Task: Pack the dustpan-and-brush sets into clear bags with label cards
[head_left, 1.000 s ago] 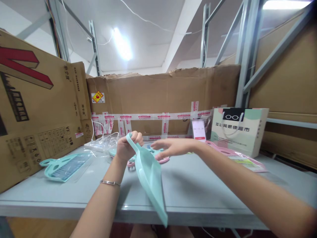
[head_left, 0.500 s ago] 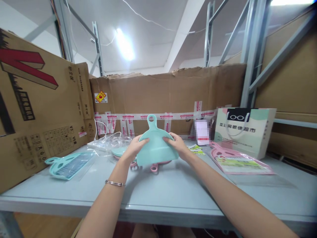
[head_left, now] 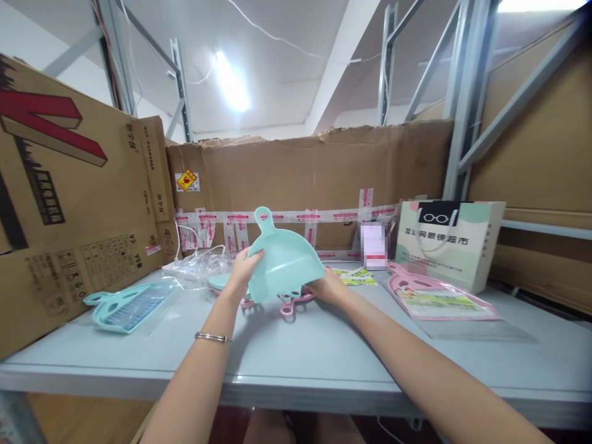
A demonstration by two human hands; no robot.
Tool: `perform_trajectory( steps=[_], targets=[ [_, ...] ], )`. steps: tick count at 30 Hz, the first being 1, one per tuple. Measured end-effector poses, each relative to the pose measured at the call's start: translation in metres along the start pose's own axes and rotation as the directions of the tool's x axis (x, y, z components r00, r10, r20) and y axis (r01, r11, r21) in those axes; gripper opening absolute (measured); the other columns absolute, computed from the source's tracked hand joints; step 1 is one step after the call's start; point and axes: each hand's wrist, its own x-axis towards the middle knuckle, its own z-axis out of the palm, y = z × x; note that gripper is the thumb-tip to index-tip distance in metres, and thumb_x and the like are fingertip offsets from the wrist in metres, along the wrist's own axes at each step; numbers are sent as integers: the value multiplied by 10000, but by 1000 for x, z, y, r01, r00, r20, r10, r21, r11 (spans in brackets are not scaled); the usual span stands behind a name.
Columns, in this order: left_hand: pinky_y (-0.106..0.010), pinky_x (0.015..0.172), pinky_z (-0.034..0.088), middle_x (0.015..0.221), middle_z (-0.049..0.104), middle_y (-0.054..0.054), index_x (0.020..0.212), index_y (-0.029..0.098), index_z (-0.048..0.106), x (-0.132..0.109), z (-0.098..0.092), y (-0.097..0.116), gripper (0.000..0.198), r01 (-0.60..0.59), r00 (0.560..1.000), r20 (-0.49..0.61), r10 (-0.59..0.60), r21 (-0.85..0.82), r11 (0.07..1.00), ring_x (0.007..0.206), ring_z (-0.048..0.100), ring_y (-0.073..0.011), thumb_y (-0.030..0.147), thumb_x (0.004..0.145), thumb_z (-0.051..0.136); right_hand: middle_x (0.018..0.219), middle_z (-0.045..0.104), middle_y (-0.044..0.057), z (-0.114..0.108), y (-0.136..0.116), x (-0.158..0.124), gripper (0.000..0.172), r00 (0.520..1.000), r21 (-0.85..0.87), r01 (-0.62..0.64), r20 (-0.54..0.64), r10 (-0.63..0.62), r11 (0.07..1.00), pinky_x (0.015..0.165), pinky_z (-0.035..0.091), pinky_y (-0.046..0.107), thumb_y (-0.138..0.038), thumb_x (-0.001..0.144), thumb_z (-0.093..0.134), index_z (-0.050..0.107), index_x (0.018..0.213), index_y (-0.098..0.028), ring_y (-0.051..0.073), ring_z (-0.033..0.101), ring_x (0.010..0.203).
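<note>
A mint-green dustpan [head_left: 287, 262] is held up over the table, its looped handle pointing up and tilted left. My left hand [head_left: 246, 269] grips its left edge, thumb on the front face. Behind the pan's lower right side is my right hand [head_left: 327, 287], its fingers largely hidden, so what they hold cannot be made out. Small mint loops show below the pan's lower edge near that hand. Under and behind the pan lie pink pieces [head_left: 287, 308] with looped ends, and another mint piece [head_left: 217, 282] shows at the left.
A bagged mint dustpan with brush [head_left: 134, 308] lies left on the table [head_left: 259, 357]. To the right are a bagged pink set [head_left: 439, 296], a paper bag [head_left: 448, 246], a phone [head_left: 374, 245] and green-yellow cards [head_left: 354, 277]. Cardboard boxes stand left and behind.
The dustpan has tilted, its handle swinging left. My right hand has left the pan's front right edge and moved down behind it. Small mint loops now show beneath the pan.
</note>
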Motion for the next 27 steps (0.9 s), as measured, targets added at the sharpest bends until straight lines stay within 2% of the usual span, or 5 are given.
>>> perform_trajectory(
  steps=[4,7,10,16,27],
  targets=[
    [-305,727,431,793,645,-38,853,147,625,11,-6,-7,304,-102,974,-201,101,6,995,751,577,-184,337,618,601,818,674,81,-22,1,2,160,981,-200,-36,-195,-4,979,790,391,330,-177,795,472,630,815,-196,211,603,808],
    [-301,746,418,832,621,-33,855,164,582,16,-10,-11,234,-145,924,-345,163,76,986,792,560,-181,284,667,509,868,643,92,-43,7,4,198,771,67,-50,-632,81,996,769,411,323,-217,833,394,574,906,-175,195,590,802],
    [-293,764,413,858,619,-30,866,177,564,16,-8,-12,218,-167,928,-311,206,145,975,834,556,-185,238,671,486,736,580,36,-56,5,5,183,608,360,129,-765,213,924,669,430,293,-290,830,405,522,918,-181,164,552,681],
    [-298,797,419,864,646,-23,871,178,613,1,12,-13,218,-152,988,70,140,211,966,855,566,-193,288,713,510,676,548,6,-41,-31,0,162,846,469,220,-528,73,855,591,410,273,-321,810,447,532,849,-189,144,503,606],
    [-318,897,395,1034,639,-54,1019,176,599,-18,30,-17,362,-313,876,454,162,281,907,991,554,-219,408,743,569,910,529,90,-7,-42,-2,125,810,115,13,-583,57,993,840,370,381,-207,805,442,563,831,-192,226,477,897]
  ],
)
